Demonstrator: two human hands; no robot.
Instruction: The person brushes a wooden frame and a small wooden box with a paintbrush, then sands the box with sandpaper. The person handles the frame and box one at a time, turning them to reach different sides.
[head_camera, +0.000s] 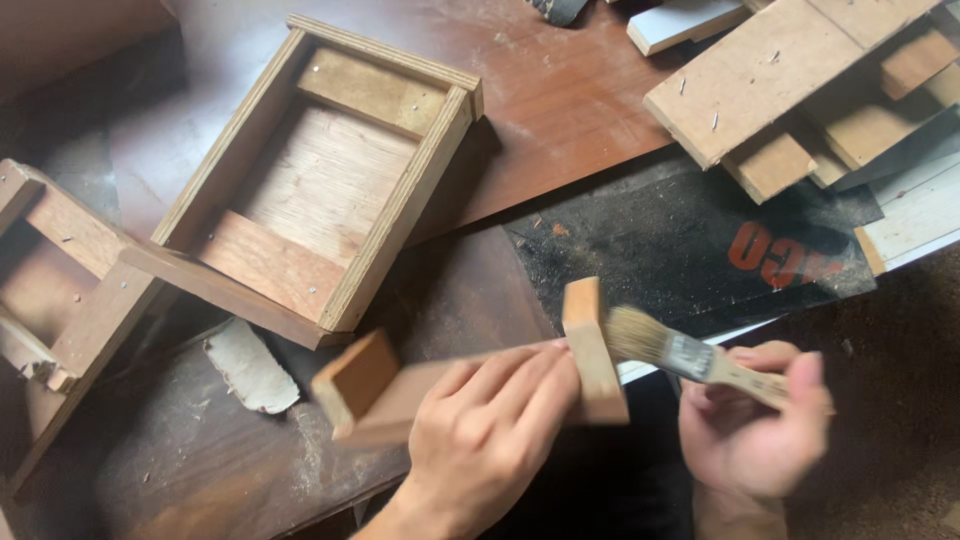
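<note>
Wooden piece (470, 385), a flat strip with a block fixed at each end, held just above the near edge of the worktop (560, 90), slightly tilted; left hand (490, 430) clamped over the strip's middle, fingers (530, 375) wrapped across its top and reaching the right-hand block; right hand (755, 425) closed around the wooden handle of a paintbrush (690, 357), beyond the worktop's near right corner; brush bristles touching the outer face of the right-hand block; open wooden box (320, 180) resting behind the piece toward the worktop's left centre, one inner batten at its far end and one at its near end; wooden frame (70, 290) at the left edge, touching the box's near corner; pale torn scrap (250, 365) lying between frame and held piece; stacked wooden boards (790, 80) at the far right corner; black sheet (680, 250) with orange print lying under the boards' near side.
</note>
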